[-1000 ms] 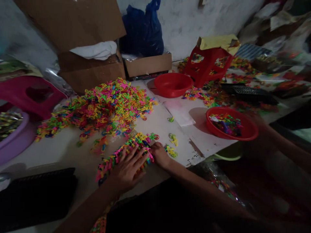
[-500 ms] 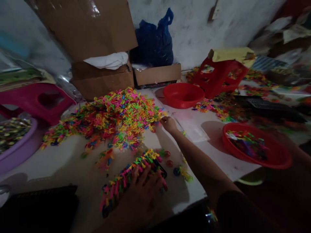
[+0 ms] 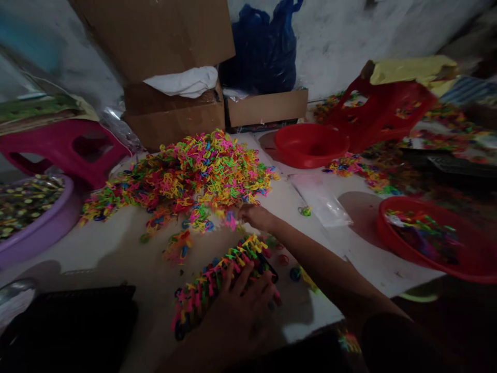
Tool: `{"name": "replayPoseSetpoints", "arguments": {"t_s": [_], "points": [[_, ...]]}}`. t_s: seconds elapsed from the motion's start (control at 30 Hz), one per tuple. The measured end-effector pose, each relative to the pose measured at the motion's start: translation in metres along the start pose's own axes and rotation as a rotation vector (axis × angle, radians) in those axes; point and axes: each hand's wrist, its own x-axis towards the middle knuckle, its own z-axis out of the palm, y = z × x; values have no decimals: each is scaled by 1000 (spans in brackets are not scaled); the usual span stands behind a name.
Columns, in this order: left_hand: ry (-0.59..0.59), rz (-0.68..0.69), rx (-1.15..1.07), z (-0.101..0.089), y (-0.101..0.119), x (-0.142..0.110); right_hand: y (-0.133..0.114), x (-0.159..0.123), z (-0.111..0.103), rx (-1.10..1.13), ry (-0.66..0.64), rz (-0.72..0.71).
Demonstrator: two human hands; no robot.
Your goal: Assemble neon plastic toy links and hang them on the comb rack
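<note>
A big heap of small neon plastic pieces (image 3: 194, 178) lies on the white table (image 3: 116, 248). My left hand (image 3: 240, 305) rests flat, fingers spread, on a long row of lined-up coloured pieces (image 3: 221, 277) near the table's front edge. My right hand (image 3: 254, 216) is at the heap's near edge, its fingers pinched on a few pink and blue pieces (image 3: 229, 220). A few loose pieces (image 3: 289, 264) lie by the row's right end.
Two red bowls, one bare (image 3: 310, 146) and one holding pieces (image 3: 435, 238), stand at the right. Cardboard boxes (image 3: 171, 111), a blue bag (image 3: 264, 52), a red basket (image 3: 384, 111), a pink stool (image 3: 66, 150), a purple basin (image 3: 34, 223) and a black object (image 3: 66, 326) ring the table.
My right hand went from the row out to the heap's right edge, then drew back toward me with a few pieces pinched. My left hand stays on the row.
</note>
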Motion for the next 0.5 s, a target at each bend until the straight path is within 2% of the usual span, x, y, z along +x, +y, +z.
{"name": "replayPoseSetpoints", "arguments": {"t_s": [0.07,0.23,0.37,0.5], "points": [[16,-2,29,1,1,0,-2,-18,-13,33,125,50],[39,-11,79,2,3,1,-20,-84,-23,540,460,178],[54,-9,98,3,3,1,-36,-131,-6,759,626,336],[32,-5,108,3,1,2,-50,-161,26,830,767,405]]}}
